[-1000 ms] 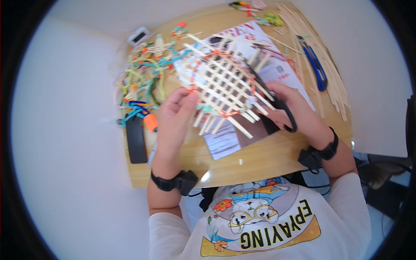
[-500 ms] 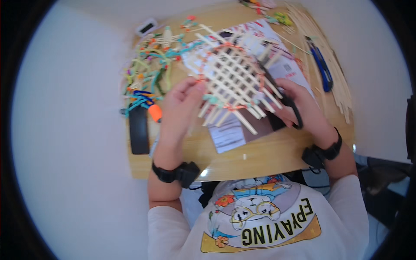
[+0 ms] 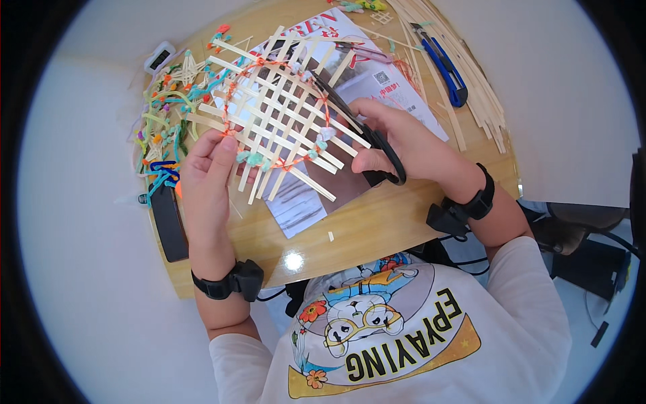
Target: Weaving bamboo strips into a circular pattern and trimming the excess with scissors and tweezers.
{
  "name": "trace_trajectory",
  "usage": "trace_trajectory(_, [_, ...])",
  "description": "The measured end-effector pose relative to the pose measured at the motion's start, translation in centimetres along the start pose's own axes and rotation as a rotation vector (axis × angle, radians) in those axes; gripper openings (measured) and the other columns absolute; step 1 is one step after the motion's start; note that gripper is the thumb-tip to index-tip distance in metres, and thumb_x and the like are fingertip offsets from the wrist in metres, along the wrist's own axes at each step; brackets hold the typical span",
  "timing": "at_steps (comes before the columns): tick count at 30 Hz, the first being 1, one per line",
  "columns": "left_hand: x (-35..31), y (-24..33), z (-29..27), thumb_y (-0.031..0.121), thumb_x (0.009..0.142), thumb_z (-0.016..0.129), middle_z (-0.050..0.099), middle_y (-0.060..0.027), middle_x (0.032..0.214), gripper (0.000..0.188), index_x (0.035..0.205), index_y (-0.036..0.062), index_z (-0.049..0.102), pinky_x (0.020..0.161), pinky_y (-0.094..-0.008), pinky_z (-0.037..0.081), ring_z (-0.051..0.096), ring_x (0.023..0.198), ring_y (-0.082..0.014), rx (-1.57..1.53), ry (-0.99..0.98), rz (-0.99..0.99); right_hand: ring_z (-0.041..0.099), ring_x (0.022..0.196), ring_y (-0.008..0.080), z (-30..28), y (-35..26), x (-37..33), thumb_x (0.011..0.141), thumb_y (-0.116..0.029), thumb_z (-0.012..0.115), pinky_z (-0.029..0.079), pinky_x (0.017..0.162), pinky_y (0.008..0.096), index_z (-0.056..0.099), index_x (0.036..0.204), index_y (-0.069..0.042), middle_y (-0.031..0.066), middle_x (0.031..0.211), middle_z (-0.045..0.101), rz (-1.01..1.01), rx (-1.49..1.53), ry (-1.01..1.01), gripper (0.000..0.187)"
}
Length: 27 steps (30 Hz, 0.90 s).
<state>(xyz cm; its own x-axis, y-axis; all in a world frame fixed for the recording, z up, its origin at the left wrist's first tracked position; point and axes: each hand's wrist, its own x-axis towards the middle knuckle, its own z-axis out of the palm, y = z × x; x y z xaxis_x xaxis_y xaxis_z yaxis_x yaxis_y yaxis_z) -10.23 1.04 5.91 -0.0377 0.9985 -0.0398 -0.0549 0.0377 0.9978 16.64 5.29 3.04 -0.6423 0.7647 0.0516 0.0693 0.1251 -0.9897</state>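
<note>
Pale flat strips form a woven lattice (image 3: pixel 274 108), with a ring of orange cord and tufts of mint and white fluff worked through it. Strip ends stick out unevenly all round. My left hand (image 3: pixel 210 168) pinches its lower left edge, thumb on top, some fingers hidden underneath. Black-handled scissors (image 3: pixel 385 143) sit in my right hand (image 3: pixel 404 138), fingers through and around the handles. Their dark blades lie along the lattice's right side, among the strip ends. Whether the blades touch a strip I cannot tell.
Beneath the lattice lies a printed magazine (image 3: pixel 293 212). Colourful pipe-cleaner pieces (image 3: pixel 158 128) and a black phone (image 3: pixel 168 225) are on the left. A blue utility knife (image 3: pixel 443 64) and long pale strips (image 3: pixel 481 101) lie right. A small offcut (image 3: pixel 330 236) rests near the front edge.
The whole scene has shifted left in the picture as the view turned. The scissors' blades now reach further along the lattice's upper right side. Both hands keep their holds.
</note>
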Motion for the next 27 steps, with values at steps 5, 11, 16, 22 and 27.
trace_trajectory(5, [-0.3, 0.1, 0.1, 0.018, 0.093, 0.054, 0.064, -0.0046, 0.083, 0.02, 0.101, 0.0002, 0.059, 0.054, -0.0207, 0.047, 0.058, 0.063, -0.0072, -0.005, -0.002, -0.015, 0.049, 0.086, 0.0103, -0.2, -0.6, -0.2, 0.068, -0.061, 0.068, 0.042, 0.073, 0.0246, 0.044, 0.119, -0.003, 0.0048, 0.095, 0.056, 0.019, 0.056, -0.046, 0.081])
trace_trajectory(11, [0.0, -0.1, -0.9, 0.017, 0.092, 0.055, 0.065, -0.0054, 0.085, 0.02, 0.101, -0.0004, 0.058, 0.056, -0.0212, 0.049, 0.06, 0.067, -0.008, 0.068, -0.003, -0.008, 0.05, 0.084, 0.0098, -0.1, -0.2, -0.2, 0.073, -0.067, 0.061, 0.041, 0.073, 0.0244, 0.044, 0.12, -0.003, 0.0047, 0.093, 0.056, -0.071, 0.03, -0.047, 0.081])
trace_trajectory(16, [-0.1, -0.3, -1.2, 0.019, 0.093, 0.055, 0.065, -0.0057, 0.093, 0.023, 0.106, 0.0001, 0.057, 0.06, -0.0221, 0.052, 0.063, 0.076, -0.0089, 0.081, -0.028, -0.017, 0.049, 0.065, 0.0086, 0.0, -0.9, -0.4, 0.082, -0.058, 0.057, 0.041, 0.056, 0.023, 0.045, 0.122, -0.005, 0.0016, 0.078, 0.053, 0.09, 0.074, -0.058, 0.067])
trace_trajectory(22, [-0.1, -0.2, 0.0, 0.019, 0.093, 0.054, 0.065, -0.0059, 0.093, 0.024, 0.106, -0.0001, 0.057, 0.063, -0.0221, 0.052, 0.063, 0.078, -0.0088, 0.053, -0.043, -0.024, 0.043, 0.056, 0.0046, 0.5, -0.5, -0.4, 0.087, -0.057, 0.051, 0.036, 0.049, 0.0202, 0.051, 0.112, -0.007, -0.0035, 0.067, 0.046, 0.039, 0.152, 0.017, 0.056])
trace_trajectory(27, [0.1, -0.2, 0.4, 0.015, 0.092, 0.055, 0.065, -0.0069, 0.082, 0.022, 0.104, -0.0032, 0.058, 0.056, -0.0195, 0.045, 0.059, 0.063, -0.0075, 0.014, 0.038, -0.037, 0.04, 0.055, 0.0032, 0.6, -1.0, -0.5, 0.088, -0.053, 0.052, 0.032, 0.048, 0.0197, 0.053, 0.107, -0.006, -0.0039, 0.066, 0.044, 0.012, 0.135, 0.035, 0.05])
